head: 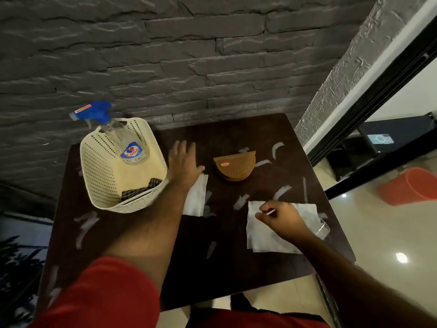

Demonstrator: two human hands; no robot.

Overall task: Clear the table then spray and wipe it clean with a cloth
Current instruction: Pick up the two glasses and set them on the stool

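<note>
Left hand point(183, 162): fingers straight, flat on the dark table point(236, 268) beside the cream basket point(94, 166), wrist over a paper napkin point(195, 197).
Right hand point(277, 216): pinching the near napkin point(264, 237) at its upper edge.
Napkins: thin, limp, tear-prone; lift by an edge or corner.
Spray bottle point(128, 145): leaning in basket beside checked cloth point(142, 189).
Napkin holder point(235, 166): table centre, rigid, light.

Dim, soft-focus wide-angle view, curved edges, bright glare spots on the floor point(387, 245).
</note>
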